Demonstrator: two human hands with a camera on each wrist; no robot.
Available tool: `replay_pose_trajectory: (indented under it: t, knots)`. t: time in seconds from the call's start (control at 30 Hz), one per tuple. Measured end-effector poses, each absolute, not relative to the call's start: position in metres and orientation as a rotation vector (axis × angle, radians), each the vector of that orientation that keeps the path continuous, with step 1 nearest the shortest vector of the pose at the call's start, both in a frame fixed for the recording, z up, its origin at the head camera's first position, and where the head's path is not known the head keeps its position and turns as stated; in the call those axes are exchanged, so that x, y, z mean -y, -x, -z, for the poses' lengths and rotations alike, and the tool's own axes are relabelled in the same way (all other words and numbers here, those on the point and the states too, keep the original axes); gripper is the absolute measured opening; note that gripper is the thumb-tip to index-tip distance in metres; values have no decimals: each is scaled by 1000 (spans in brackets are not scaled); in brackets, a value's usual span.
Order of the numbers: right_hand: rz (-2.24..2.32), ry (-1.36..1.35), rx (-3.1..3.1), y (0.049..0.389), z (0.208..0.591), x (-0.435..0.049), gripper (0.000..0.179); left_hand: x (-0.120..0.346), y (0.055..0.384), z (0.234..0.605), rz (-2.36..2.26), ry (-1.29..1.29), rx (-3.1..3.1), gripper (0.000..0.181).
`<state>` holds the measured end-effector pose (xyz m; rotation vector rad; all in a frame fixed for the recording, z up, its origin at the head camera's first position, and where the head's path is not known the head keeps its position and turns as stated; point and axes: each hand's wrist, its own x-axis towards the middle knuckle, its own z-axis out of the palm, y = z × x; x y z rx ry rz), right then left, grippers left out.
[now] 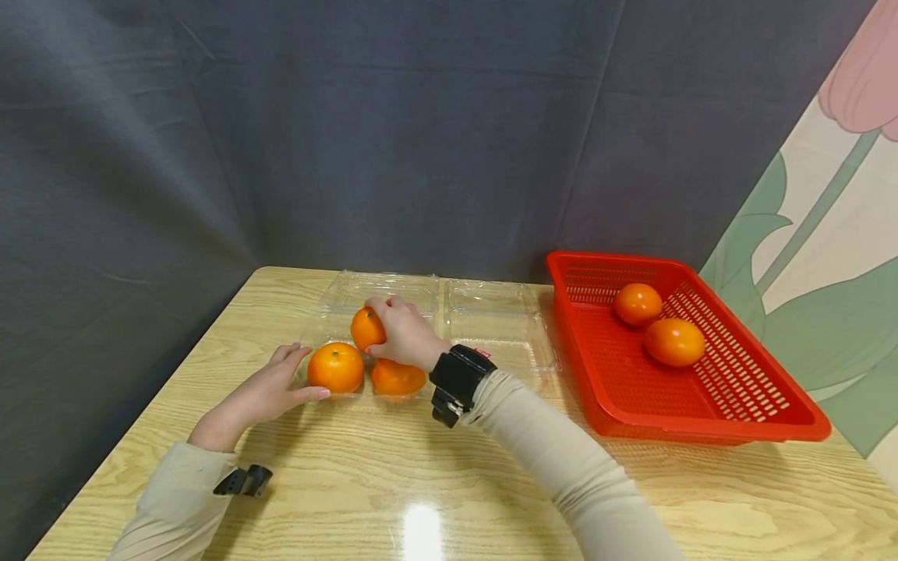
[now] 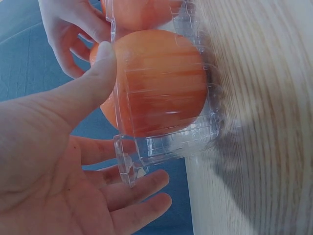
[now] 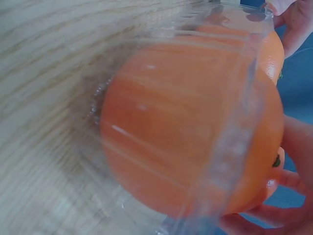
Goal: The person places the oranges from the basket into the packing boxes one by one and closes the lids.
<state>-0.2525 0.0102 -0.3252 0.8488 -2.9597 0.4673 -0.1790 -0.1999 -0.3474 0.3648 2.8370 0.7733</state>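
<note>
The right hand (image 1: 407, 335) grasps an orange (image 1: 366, 329) behind two others in the clear container (image 2: 166, 154); whether it touches the container's base is unclear. A near-left orange (image 1: 337, 368) lies at its 7 o'clock, a near-right orange (image 1: 398, 378) at 5. Letting go too high could drop it onto these, making one roll or jump the low rim. The left hand (image 1: 270, 393), at the container's 8 o'clock, clenches nothing: its fingers lie extended around the corner, thumb by the rim. With such light support, a hard push from the right hand could slide the container across the table (image 1: 337, 483) or flex its thin wall. The red basket (image 1: 708, 428), at 3 o'clock, seems out of harm's way.
</note>
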Motion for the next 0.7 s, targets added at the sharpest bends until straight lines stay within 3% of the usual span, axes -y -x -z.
replay_pose_trajectory:
  t: [0.7]
  knots:
    - [-479,-836,2973,253,333,-8,67,200,178,347,-781,-373,-2835,88]
